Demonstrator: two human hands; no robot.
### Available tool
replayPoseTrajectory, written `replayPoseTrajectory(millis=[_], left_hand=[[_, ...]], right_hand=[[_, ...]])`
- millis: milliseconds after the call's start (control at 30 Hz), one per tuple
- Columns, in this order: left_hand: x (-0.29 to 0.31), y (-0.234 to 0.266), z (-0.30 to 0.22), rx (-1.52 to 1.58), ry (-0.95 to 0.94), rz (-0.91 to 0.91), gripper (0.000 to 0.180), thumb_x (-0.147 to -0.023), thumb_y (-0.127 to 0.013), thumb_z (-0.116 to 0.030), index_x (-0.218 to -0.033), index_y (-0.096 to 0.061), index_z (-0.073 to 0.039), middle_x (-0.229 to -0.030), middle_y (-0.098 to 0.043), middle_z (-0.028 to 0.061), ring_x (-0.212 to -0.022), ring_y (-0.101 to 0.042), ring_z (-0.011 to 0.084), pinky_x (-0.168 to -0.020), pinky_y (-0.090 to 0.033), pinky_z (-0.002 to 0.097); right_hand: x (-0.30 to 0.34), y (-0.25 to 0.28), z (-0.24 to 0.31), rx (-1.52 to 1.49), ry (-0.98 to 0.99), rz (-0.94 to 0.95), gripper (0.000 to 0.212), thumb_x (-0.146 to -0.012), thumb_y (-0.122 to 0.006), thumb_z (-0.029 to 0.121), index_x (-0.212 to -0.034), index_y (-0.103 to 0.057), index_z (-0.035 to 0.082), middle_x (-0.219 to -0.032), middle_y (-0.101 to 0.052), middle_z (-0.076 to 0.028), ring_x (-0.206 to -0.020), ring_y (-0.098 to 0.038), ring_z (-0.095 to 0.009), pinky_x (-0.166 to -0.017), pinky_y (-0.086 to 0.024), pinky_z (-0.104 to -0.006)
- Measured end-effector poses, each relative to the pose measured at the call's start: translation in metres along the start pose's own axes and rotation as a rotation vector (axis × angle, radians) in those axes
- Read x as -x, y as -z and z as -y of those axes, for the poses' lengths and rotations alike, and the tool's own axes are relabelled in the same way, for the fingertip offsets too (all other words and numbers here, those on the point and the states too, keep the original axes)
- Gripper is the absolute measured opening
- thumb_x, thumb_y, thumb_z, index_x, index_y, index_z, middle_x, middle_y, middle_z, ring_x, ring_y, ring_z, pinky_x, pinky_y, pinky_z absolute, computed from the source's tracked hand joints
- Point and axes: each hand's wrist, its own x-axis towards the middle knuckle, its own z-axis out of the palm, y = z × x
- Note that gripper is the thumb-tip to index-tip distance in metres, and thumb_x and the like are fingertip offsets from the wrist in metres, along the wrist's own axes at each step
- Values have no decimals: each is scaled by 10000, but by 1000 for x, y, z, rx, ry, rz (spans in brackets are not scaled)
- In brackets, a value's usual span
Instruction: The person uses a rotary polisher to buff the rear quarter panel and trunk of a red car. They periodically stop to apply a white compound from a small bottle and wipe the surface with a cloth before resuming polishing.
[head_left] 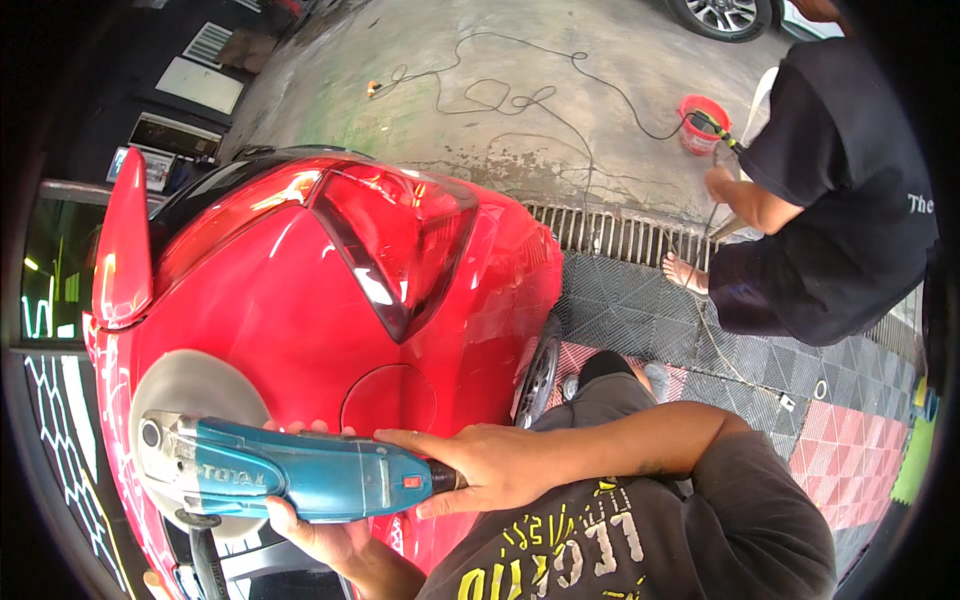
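A teal polisher [300, 470] with a grey metal head lies across the lower left of the view. Its pale round pad [195, 385] is at the red rear side panel of a car [270, 300]; whether it presses on the paint I cannot tell. My left hand [325, 530] holds the polisher's body from below, its fingertips showing along the far side. Around the tool's back end, by the black cord end, my right hand [490, 465] is closed. A black side handle [207, 565] sticks out below the head, with neither of these hands on it.
At the right, another person [840, 190] in dark clothes bends near a red bucket [703, 125]. A long cable [490, 108] loops over the concrete floor. A drain grate [610, 228] borders grey and red floor tiles [850, 450]. Another car's wheel [725, 15] shows at the top.
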Motion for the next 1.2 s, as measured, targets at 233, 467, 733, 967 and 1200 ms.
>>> replayPoseTrajectory(millis=[233,467,733,967,1200], left_hand=[[-9,-6,6,-19,21,10,781,-896,-816,-385,-1498,-472,-27,-1337,-644,210,-1268,-635,377,-1069,-533,571],[-58,-60,64,155,211,50,448,-906,-861,-145,-1260,-626,-4,-1146,-712,92,-1035,-693,187,-950,-575,387],[-45,-52,38,188,210,50,495,-921,-845,-144,-1315,-587,8,-1192,-697,102,-1074,-684,184,-959,-573,383],[-57,-73,1,328,4,-73,541,-931,-818,-269,-1340,-572,-13,-1218,-690,123,-1106,-692,232,-977,-576,418],[-104,-135,12,405,4,-131,453,-986,-779,-218,-1336,-567,-22,-1235,-665,99,-1130,-655,201,-984,-559,405]], right_hand=[[-1,15,14,4,-53,-21,926,-982,-766,378,-1669,-242,46,-1400,-668,-241,-1302,-672,-353,-1061,-537,-428],[45,50,-27,-238,-263,-252,818,-1003,-754,260,-1617,-291,-19,-1035,-703,-115,-666,-648,-120,-607,-551,-287],[37,46,17,-122,-307,-196,802,-997,-769,347,-1558,-323,-13,-914,-672,-105,-650,-636,-126,-573,-542,-281],[-21,100,106,91,-355,50,900,-947,-793,180,-1665,-264,59,-1014,-675,-68,-705,-626,-101,-623,-550,-277],[-25,182,120,82,-438,30,919,-926,-830,315,-1624,-312,15,-984,-677,-65,-614,-612,-96,-570,-538,-261]])
